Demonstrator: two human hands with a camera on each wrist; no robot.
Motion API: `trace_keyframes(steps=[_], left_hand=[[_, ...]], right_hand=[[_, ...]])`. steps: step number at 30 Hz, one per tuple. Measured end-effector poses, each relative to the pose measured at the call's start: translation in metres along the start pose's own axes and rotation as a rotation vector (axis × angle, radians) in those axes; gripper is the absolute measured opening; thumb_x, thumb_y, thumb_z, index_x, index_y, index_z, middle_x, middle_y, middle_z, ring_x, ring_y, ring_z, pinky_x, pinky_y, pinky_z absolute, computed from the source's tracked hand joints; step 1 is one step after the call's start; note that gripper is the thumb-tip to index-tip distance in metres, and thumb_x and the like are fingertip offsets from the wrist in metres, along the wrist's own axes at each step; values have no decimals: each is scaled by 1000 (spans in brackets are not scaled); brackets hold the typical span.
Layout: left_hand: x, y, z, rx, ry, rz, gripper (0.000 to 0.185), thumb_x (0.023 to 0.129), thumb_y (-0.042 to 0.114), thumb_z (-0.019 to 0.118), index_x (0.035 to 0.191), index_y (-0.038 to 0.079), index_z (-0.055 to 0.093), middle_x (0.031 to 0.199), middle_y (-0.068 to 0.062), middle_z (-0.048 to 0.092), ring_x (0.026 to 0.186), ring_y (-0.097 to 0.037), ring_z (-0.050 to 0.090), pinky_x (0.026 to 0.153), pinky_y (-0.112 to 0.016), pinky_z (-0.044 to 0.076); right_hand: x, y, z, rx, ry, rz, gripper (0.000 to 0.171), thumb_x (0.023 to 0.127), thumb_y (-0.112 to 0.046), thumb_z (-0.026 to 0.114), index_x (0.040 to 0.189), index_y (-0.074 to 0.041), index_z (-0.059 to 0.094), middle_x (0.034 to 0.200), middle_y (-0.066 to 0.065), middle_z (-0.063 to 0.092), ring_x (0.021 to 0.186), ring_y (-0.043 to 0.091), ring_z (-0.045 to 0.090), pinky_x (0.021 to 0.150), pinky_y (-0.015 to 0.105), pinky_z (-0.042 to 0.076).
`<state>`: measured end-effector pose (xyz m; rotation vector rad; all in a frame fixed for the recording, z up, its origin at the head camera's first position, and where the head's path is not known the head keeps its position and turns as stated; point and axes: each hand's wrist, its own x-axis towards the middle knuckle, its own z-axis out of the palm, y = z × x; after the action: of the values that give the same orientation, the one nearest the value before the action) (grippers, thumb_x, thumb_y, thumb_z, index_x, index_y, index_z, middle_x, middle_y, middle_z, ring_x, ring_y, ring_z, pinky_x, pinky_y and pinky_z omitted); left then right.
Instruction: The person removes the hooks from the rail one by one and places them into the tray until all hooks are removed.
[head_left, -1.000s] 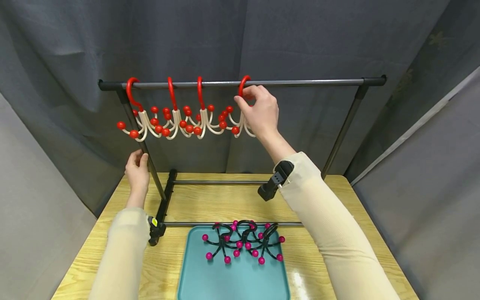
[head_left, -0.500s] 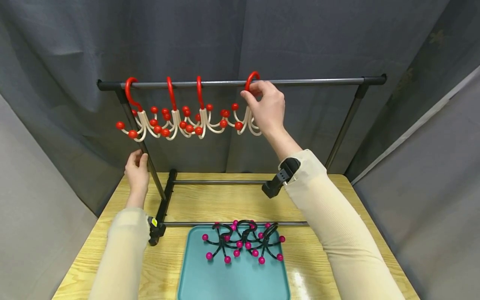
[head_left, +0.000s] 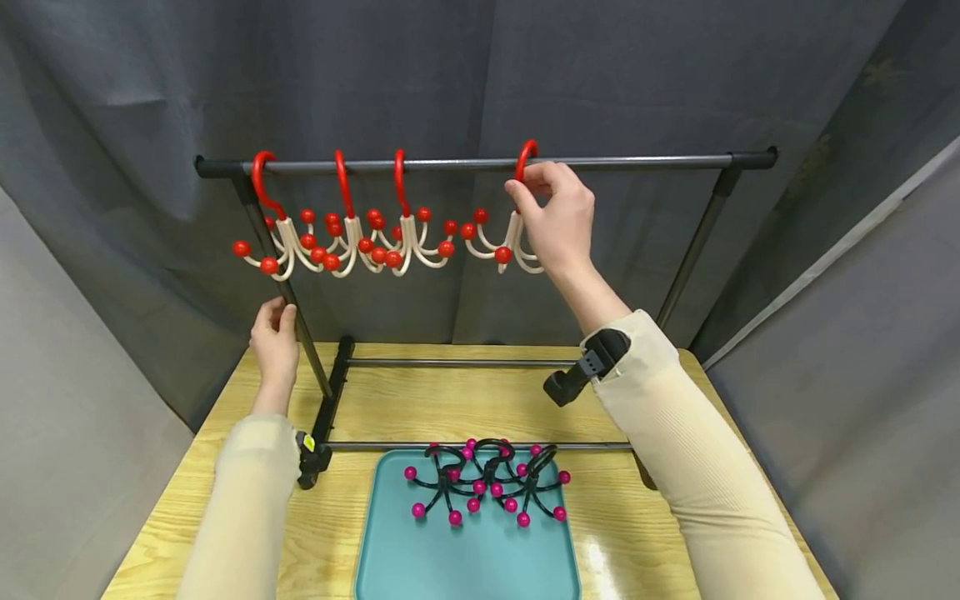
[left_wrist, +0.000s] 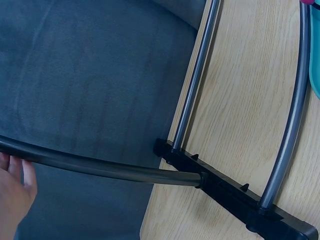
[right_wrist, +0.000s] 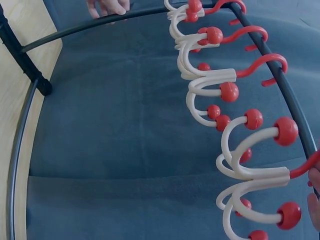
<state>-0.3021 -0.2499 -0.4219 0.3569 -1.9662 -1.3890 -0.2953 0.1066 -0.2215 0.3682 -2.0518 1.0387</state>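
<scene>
My right hand pinches the red hook of a white claw hanger with red ball tips, at the top bar of a dark metal clothes rack. Further left on the bar hang three matching hangers; one of them is a claw hanger whose ball tips sit apart from the pinched one. The right wrist view shows the held hanger's white prongs up close, with only fingertips in sight at the edge. Thumb and fingers of my left hand hold the rack's left post, below the bar.
A teal tray on the wooden table bears several black claw hangers with pink ball tips. The rack's lower crossbar runs along the tray's far edge. A grey curtain hangs behind the rack.
My right hand has moved the held hanger rightward along the bar, leaving a gap between it and the other three. The left hand stays at the post.
</scene>
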Motion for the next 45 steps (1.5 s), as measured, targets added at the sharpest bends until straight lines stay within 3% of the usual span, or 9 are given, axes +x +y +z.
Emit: trace_keyframes(steps=[15,20,29,37,45], left_hand=[[0,-1,0,44,-17,-19,35,93,30,50,119,8,56,110,-13,60,96,-20,53,81,-30,39],[-1,-1,1,32,-28,-21,35,93,30,49,120,8,55,111,-13,60,97,-21,53,80,-28,39],[-2,-2,4,20,-21,-6,34,93,29,51,119,7,56,108,-13,60,91,-14,50,76,-22,38],[-1,-4,5,15,-27,-10,34,93,29,50,119,7,56,110,-13,60,95,-17,52,78,-25,39],[0,-5,5,6,-17,-3,33,93,28,51,118,7,57,107,-13,60,90,-13,50,75,-21,37]], right_hand=[[1,-3,-18,47,41,-1,20,84,-22,66,95,-6,67,92,7,64,86,13,62,82,23,46],[-10,-1,-25,65,43,-1,19,85,-21,64,96,-6,67,94,6,64,88,12,61,83,20,44],[-34,9,-42,91,38,9,21,86,-20,63,100,-4,66,94,8,65,88,16,62,83,27,46],[-62,19,-49,78,19,-4,22,86,-20,62,101,-4,66,94,6,65,86,15,62,67,11,43],[-86,25,-53,77,-24,-47,19,85,-14,64,101,-6,66,91,5,64,84,14,60,65,14,42]])
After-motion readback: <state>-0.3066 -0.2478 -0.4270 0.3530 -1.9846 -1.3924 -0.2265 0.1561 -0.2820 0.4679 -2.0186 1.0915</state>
